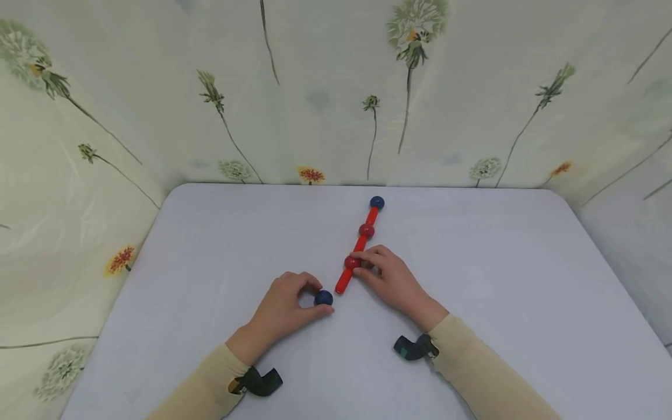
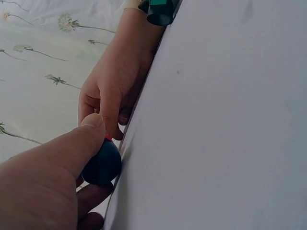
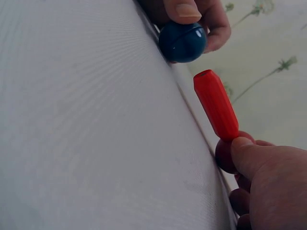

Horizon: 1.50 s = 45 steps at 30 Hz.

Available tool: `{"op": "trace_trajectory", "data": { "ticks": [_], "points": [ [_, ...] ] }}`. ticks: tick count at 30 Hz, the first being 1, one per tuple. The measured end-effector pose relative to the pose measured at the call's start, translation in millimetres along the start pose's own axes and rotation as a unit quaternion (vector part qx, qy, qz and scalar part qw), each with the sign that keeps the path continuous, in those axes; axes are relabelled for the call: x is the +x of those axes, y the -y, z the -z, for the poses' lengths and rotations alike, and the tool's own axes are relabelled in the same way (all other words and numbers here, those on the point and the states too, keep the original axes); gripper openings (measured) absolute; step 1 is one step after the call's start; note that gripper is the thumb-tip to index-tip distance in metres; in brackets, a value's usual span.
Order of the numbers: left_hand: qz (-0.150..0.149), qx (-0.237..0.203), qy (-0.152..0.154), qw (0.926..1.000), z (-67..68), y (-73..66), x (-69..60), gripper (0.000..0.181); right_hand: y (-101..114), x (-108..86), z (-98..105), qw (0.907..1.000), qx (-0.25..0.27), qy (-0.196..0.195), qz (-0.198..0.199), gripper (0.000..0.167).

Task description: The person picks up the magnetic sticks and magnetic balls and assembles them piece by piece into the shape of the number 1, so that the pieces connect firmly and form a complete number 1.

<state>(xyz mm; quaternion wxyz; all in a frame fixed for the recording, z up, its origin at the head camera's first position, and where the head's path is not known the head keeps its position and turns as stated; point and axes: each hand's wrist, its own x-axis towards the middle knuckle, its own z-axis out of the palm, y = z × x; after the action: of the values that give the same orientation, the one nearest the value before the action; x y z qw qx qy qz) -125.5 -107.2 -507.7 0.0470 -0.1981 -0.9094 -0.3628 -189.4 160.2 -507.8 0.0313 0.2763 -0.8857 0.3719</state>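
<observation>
A chain of red rods (image 1: 360,242) and balls slants across the white table. At its far end sits a dark blue ball (image 1: 377,203), then comes a red ball (image 1: 366,231). My right hand (image 1: 391,280) pinches the nearer red ball (image 3: 226,155) between thumb and fingers. From that ball a red rod (image 3: 216,104) points toward me, its near end bare. My left hand (image 1: 289,306) holds a loose blue ball (image 1: 323,298) between thumb and fingers. In the right wrist view a small gap separates this blue ball (image 3: 183,42) from the rod's end.
The white table (image 1: 220,233) has rounded far corners and meets a flower-printed curtain (image 1: 315,87) behind and at the sides. Black wrist devices (image 1: 261,382) are strapped at both beige sleeves (image 1: 488,367).
</observation>
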Motion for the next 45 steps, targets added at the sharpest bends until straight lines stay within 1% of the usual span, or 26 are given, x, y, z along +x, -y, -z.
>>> {"op": "trace_trajectory", "data": {
  "ticks": [3, 6, 10, 17, 25, 33, 45],
  "points": [
    [0.006, 0.006, 0.002, 1.0000, -0.8, -2.1, 0.6, 0.039, -1.0, 0.2, -0.5, 1.0000, -0.001, -0.001, 0.001, 0.038],
    [0.006, 0.013, 0.001, 0.9999, -1.5, -3.8, 1.0, 0.037, -1.8, 0.3, -0.6, 1.0000, -0.003, -0.003, 0.003, 0.038],
    [0.001, 0.014, 0.000, 0.9999, -3.0, -6.3, 2.0, 0.037, -2.4, 0.5, -0.2, 0.9999, -0.005, -0.004, 0.009, 0.039],
    [0.007, 0.013, -0.001, 0.9999, -6.2, -8.6, 3.0, 0.038, -2.4, 0.4, -0.3, 0.9999, -0.007, -0.004, 0.010, 0.039],
    [-0.006, 0.017, -0.011, 0.9998, -10.6, -10.4, 4.4, 0.041, -3.6, 0.5, -1.1, 0.9999, -0.006, -0.007, 0.010, 0.039],
    [-0.007, 0.030, -0.016, 0.9994, -14.0, -10.0, 5.9, 0.041, -3.7, 0.0, -1.4, 1.0000, -0.006, -0.006, 0.004, 0.038],
    [0.001, 0.037, -0.013, 0.9992, -11.8, -13.5, 6.0, 0.039, -4.8, 0.4, -1.9, 0.9998, -0.008, -0.008, 0.013, 0.039]
  ]
}}
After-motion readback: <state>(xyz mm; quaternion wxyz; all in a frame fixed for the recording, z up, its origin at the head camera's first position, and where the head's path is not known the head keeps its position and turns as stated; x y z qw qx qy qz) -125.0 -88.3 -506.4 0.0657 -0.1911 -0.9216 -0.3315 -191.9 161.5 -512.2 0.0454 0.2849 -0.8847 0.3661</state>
